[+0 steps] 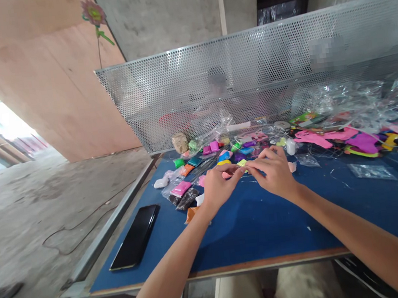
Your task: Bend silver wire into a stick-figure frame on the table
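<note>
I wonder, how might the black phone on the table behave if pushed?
Flat and rigid, the black phone would probably slide, not roll. Its glossy face looks slippery. It lies near the blue table's left edge, so a leftward push might drop it.

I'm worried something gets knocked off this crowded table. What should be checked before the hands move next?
1. Grip: fingers of the left hand and right hand meet on a small yellow-green piece: ok.
2. Piece lifted off the blue table: cannot tell.
3. Black phone lies flat near the table's left edge, apart from both hands: ok.
4. Coloured clay packets crowd right beside the left hand: not ok.
5. Clear plastic bag lies to the right, apart from the right hand: ok.
</note>
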{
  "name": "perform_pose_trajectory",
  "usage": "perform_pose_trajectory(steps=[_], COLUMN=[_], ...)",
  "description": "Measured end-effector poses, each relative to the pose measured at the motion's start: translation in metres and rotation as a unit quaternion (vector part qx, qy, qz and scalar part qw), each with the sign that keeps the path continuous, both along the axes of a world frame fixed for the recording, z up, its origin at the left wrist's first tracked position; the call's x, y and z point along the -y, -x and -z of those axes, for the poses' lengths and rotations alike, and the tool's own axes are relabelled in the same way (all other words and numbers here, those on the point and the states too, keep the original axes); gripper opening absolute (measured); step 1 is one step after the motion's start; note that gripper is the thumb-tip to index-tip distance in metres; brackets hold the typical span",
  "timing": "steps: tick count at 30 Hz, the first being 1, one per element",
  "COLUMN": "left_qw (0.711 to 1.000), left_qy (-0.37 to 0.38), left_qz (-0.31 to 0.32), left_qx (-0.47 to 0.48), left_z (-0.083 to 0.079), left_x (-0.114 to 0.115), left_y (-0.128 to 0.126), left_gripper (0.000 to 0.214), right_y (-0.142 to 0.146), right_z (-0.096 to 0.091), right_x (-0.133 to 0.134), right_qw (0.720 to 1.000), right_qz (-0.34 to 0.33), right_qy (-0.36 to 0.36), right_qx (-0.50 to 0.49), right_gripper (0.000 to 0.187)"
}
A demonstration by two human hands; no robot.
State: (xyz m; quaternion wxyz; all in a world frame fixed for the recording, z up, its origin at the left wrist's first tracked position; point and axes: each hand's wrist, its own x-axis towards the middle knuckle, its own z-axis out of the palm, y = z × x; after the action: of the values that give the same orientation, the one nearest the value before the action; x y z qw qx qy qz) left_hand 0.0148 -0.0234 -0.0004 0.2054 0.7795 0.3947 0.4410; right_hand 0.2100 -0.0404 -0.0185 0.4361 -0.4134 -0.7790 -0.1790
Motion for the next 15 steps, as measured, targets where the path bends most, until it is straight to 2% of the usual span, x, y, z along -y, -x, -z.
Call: perform_pose_trajectory(steps=[3,6,15], left_qw=[0.999,0.997,0.996], left_qy=[-0.041,-0.077,-0.075], left_qz=[-0.021,-0.014,0.044], left_qx=[0.000,-0.001,0.022], left_z=[0.0004,0.0021,0.0079], left_x=[0.0041,0.0040,-0.0029], left_y=[-0.0031,-0.0032,0.0002], left_gripper=[0.026,0.020,0.018], right_y=[0.0010,0.0033,0.0041], right_z=[0.0005,0.0011,0.0002], right_x=[0.0010,0.0021,0.0005], right_qw=[1.000,1.000,0.999], right_qz=[0.004,-0.001,-0.016], right_qy=[-0.004,0.001,0.028], right_qx=[0.015,0.020,-0.027], right_gripper=[0.017,0.018,0.017])
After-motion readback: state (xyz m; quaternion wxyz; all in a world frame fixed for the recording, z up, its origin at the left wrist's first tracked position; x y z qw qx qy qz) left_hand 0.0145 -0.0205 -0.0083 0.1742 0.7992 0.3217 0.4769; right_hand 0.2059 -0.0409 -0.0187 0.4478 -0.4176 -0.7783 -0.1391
